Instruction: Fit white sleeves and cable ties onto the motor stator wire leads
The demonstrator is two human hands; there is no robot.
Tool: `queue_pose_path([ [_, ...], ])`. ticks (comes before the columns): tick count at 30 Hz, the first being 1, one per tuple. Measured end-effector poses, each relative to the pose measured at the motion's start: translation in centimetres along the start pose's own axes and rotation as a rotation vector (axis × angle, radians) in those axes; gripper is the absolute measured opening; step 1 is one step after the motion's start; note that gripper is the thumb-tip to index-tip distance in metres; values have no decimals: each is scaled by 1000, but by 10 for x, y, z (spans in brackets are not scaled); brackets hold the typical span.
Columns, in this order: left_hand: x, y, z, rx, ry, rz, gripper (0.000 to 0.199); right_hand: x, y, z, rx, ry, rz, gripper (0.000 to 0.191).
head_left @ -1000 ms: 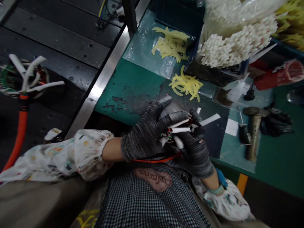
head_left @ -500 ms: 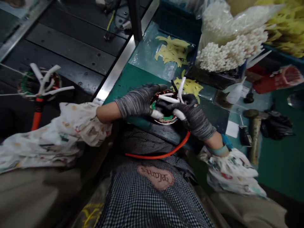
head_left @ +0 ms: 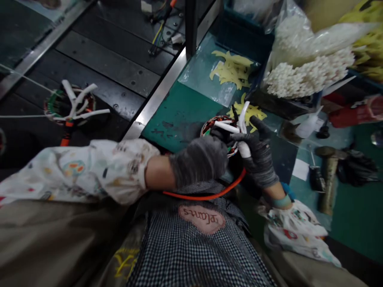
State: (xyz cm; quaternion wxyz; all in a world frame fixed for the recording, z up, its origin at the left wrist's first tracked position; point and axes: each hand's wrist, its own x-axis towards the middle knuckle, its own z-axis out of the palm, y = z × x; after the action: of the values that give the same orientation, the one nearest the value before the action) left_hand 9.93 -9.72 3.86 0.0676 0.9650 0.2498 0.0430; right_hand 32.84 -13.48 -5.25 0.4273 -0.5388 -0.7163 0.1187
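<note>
Grey knit gloves cover both your hands. Your left hand [head_left: 200, 159] is curled over the near rim of one round wound stator [head_left: 216, 126], grip clenched on it; motion blur hides the individual fingers. Your right hand [head_left: 259, 154] closes its grip on one white sleeve [head_left: 244, 148] at the stator's right edge, forefinger stretched up past it.

Count on the held stator: three white sleeves visible, one lying across the top [head_left: 226, 126], one standing upright [head_left: 243, 113], one in your right grip. One orange cable [head_left: 206, 196] loops from under the stator across your checked apron [head_left: 191, 247]. The stator sits at the near edge of the green counter [head_left: 179, 115], just in front of your body.

Yellow strips: two loose heaps, one on a clear plastic sheet [head_left: 232, 68], one just beyond the stator [head_left: 253, 111]. One bag of white tubes [head_left: 308, 71] stands at the back right, too many to count. One hammer [head_left: 329, 175] lies to the right of your right hand, well apart.

A second stator [head_left: 72, 104], with white sleeves and an orange lead, rests on the black slatted conveyor [head_left: 113, 52] to your left.
</note>
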Motion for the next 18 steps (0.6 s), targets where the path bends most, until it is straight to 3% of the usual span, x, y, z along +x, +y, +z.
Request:
queue_pose_path([
  [2, -19, 4, 9, 161, 47, 41, 36, -6, -8, -4, -28, 2, 8, 24],
  [5, -37, -20, 29, 262, 254, 192, 33, -7, -11, -23, -151, 27, 16, 32],
  [8, -36, -52, 51, 148, 458, 305, 26, 3, 6, -58, -355, 223, 43, 34],
  [10, -33, -59, 64, 73, 548, 298, 27, 14, 23, -82, -445, 340, 69, 31],
  [13, -32, -50, 80, 16, 596, 171, 33, 35, 49, -100, -521, 364, 58, 32],
  [15, -29, -43, 88, -28, 597, 108, 35, 53, 63, -98, -563, 340, 39, 31],
  [18, -22, -41, 96, -130, 564, 142, 27, 80, 80, -87, -617, 294, 67, 29],
])
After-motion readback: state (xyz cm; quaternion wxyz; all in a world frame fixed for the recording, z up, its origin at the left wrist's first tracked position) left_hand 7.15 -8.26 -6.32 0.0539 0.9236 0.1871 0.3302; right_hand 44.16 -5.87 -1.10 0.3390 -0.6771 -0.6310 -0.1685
